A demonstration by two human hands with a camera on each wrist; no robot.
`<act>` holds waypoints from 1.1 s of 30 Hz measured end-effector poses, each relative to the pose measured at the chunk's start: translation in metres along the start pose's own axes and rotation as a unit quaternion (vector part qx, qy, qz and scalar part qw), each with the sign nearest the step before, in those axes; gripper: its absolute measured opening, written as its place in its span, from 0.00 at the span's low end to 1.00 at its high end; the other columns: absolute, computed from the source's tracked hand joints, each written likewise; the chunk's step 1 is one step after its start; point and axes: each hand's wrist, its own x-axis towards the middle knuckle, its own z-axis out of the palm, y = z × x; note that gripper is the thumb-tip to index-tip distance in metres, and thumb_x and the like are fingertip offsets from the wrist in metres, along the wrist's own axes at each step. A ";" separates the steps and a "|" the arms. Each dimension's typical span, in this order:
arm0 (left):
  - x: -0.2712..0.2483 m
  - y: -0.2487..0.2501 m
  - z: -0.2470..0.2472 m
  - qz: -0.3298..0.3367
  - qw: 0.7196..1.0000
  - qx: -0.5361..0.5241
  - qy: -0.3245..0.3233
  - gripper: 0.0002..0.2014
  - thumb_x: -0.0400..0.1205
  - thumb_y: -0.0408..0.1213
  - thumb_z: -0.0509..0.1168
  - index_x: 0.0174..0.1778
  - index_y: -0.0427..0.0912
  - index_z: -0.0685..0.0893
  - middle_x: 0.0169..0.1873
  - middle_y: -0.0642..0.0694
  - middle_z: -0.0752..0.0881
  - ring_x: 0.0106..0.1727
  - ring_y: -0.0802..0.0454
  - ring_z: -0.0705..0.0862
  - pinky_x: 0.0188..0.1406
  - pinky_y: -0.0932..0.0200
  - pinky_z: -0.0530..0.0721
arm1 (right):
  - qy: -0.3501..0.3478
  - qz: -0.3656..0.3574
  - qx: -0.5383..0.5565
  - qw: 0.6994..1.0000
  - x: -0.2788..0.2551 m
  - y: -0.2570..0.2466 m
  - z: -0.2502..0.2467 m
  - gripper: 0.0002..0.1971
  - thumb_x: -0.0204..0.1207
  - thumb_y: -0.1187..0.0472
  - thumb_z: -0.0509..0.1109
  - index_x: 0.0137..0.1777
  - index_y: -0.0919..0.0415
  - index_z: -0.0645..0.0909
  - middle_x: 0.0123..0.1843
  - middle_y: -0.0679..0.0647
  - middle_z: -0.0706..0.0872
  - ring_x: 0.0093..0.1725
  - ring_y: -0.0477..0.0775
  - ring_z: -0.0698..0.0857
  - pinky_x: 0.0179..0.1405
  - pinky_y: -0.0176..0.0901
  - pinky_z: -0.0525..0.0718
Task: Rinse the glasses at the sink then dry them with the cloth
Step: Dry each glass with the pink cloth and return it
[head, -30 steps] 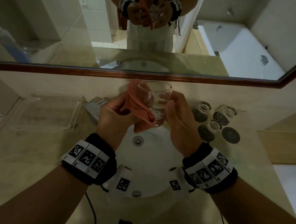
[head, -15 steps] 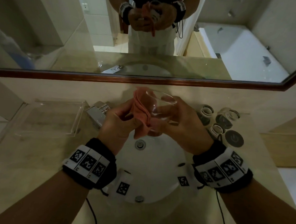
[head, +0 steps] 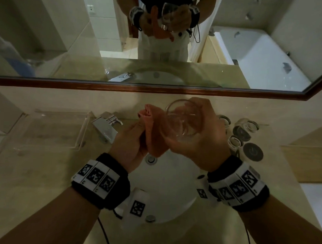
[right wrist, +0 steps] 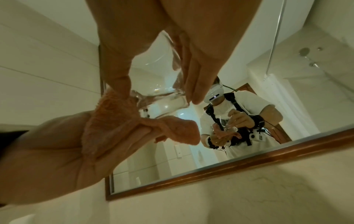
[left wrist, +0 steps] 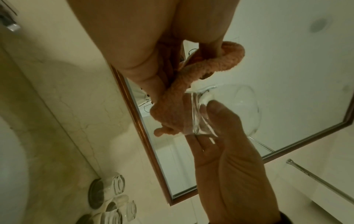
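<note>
In the centre of the head view both hands are above the white sink (head: 172, 186), below the mirror frame (head: 157, 89); open counter lies at the left, and other glasses (head: 245, 128) stand at the right edge of the basin. The right hand (head: 198, 141) has its fingers curled around the glass (head: 182, 120), thumb near the thick base. The left hand (head: 128, 140) grips the orange cloth (head: 154, 129), which seems to press on the glass wall beside the right fingers (right wrist: 193, 84).
</note>
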 end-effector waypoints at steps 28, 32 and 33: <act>0.002 -0.004 -0.008 0.011 0.985 0.167 -0.035 0.11 0.77 0.46 0.69 0.48 0.45 0.92 0.51 0.36 0.92 0.56 0.38 0.89 0.58 0.44 0.86 | -0.112 -0.083 -0.215 0.967 -0.005 0.026 0.015 0.46 0.58 0.45 0.87 0.77 0.55 0.75 0.65 0.58 0.76 0.60 0.59 0.77 0.55 0.45 0.81; 0.000 -0.007 -0.010 0.019 0.988 0.153 -0.022 0.09 0.76 0.42 0.70 0.46 0.47 0.93 0.49 0.40 0.93 0.55 0.43 0.90 0.58 0.48 0.86 | -0.203 0.237 0.035 0.949 -0.002 0.019 0.007 0.34 0.77 0.36 0.69 0.78 0.51 0.67 0.67 0.56 0.82 0.54 0.54 0.89 0.53 0.56 0.92; -0.001 -0.007 -0.010 0.019 0.988 0.152 -0.021 0.09 0.75 0.42 0.68 0.43 0.49 0.94 0.47 0.44 0.94 0.52 0.47 0.91 0.55 0.53 0.87 | -0.212 0.303 0.091 0.925 -0.001 0.018 0.005 0.27 0.81 0.38 0.63 0.72 0.54 0.71 0.60 0.59 0.85 0.46 0.56 0.90 0.47 0.61 0.93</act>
